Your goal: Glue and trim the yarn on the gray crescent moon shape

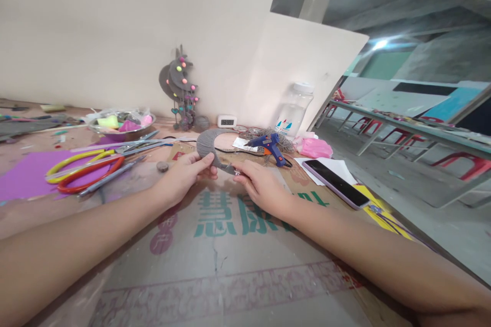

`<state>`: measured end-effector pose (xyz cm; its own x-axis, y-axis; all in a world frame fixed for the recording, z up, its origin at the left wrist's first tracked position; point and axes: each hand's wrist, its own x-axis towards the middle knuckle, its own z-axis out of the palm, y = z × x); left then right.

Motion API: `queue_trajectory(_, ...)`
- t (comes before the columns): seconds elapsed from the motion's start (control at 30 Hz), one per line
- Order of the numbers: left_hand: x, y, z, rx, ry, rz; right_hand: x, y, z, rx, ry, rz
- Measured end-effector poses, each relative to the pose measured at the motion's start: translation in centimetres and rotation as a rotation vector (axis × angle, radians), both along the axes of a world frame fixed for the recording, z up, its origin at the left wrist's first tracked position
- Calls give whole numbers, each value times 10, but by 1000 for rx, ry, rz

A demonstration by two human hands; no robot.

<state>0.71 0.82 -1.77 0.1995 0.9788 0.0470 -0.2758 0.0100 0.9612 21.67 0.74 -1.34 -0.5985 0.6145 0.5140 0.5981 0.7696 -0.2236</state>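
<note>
A grey crescent wrapped in yarn (207, 143) is held up over the cardboard sheet (245, 265). My left hand (192, 171) pinches its wide left side, thumb in front. At the crescent's lower right tip, the fingers of my right hand (257, 184) are closed on it; a small pale bit shows at the fingertips, too small to make out. Just behind my right hand lies a blue hot glue gun (270, 145), beside a tangle of grey yarn (286, 143). Against the wall leans a finished-looking grey moon ornament (180, 87) with coloured pompoms and hanging hearts.
Scissors with yellow and red handles (92, 171) lie on purple felt (26, 176) at left, near a metal bowl (126, 135) of scraps. A digital clock (227, 121) and water bottle (294, 110) stand at the back. A phone (335, 184) lies at right, near a pink bag (315, 147).
</note>
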Motion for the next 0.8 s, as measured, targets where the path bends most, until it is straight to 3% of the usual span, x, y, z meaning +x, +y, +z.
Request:
queue_trajectory(0.33, -2, 2, -3, 12, 14, -8, 1, 0, 0, -11, 15, 9)
queue_trajectory(0.5, 0, 0, 0, 9, 23, 30, 1, -1, 2, -99, 68, 18)
queue_trajectory(0.67, 0, -1, 2, 29, 63, 88, 3, 4, 1, -112, 188, -77)
queue_trajectory(0.8, 0, -1, 3, 45, 78, 120, 7, 14, -8, -174, 127, -156)
